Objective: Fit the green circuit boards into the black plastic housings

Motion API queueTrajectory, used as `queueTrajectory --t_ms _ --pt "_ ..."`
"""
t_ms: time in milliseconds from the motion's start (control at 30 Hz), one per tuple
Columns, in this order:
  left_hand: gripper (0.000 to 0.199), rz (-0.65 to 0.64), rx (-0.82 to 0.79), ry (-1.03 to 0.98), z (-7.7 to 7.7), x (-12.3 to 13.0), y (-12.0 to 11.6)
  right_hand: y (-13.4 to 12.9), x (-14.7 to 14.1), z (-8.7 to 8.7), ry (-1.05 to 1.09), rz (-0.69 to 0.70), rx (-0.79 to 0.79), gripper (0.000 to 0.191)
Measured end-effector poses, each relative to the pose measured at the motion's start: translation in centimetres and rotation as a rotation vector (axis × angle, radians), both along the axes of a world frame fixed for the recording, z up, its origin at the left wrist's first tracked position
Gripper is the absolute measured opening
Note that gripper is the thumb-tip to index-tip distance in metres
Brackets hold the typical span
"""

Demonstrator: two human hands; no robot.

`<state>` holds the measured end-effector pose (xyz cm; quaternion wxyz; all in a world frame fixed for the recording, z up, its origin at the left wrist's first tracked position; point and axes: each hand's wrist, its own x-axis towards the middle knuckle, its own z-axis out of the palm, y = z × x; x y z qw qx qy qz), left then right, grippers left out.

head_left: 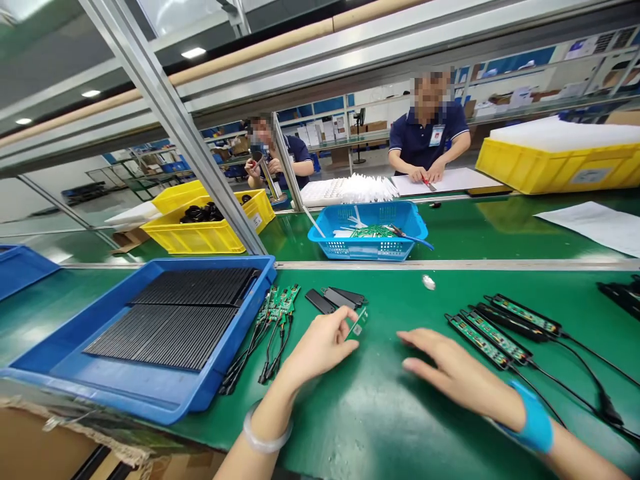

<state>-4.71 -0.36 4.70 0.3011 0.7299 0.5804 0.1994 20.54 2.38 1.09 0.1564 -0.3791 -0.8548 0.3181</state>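
Observation:
Between the thumb and fingers of my left hand (320,343) is a small green circuit board (359,323), held above the bench. My right hand (450,367) hovers to its right, fingers stretched out and nothing in them. Several black casing strips (345,297) lie just beyond my left hand. To its left rest green circuit boards (280,303) with black cables (273,353) attached. Beyond my right hand are long black casings with circuit boards inside (493,339), their cables trailing toward the lower right.
A blue tray (193,393) of stacked black strips stands at the left. Across a metal strip sit a blue basket (370,250) of green-and-white pieces and a yellow bin (200,237) of black parts. An aluminium post (200,153) rises behind the tray. Two co-workers work opposite.

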Motion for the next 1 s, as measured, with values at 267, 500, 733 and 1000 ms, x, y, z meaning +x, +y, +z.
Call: queueTrajectory --t_ms 267,500,733,1000 --pt "0.045 0.006 0.316 0.272 -1.8 -0.4 5.3 -0.3 -4.5 -0.8 0.777 -0.183 -0.897 0.034" --pt "0.024 0.030 0.355 0.494 -2.4 -2.7 7.1 0.6 -2.3 -0.4 0.809 -0.310 -0.766 0.054" --pt "0.012 -0.061 0.372 0.487 -2.0 1.1 4.6 1.0 -1.4 0.5 0.794 -0.342 -0.683 0.055" --pt "0.026 -0.092 0.235 0.107 -4.0 1.8 3.6 0.8 -1.0 0.3 0.460 -0.248 -0.314 0.047"
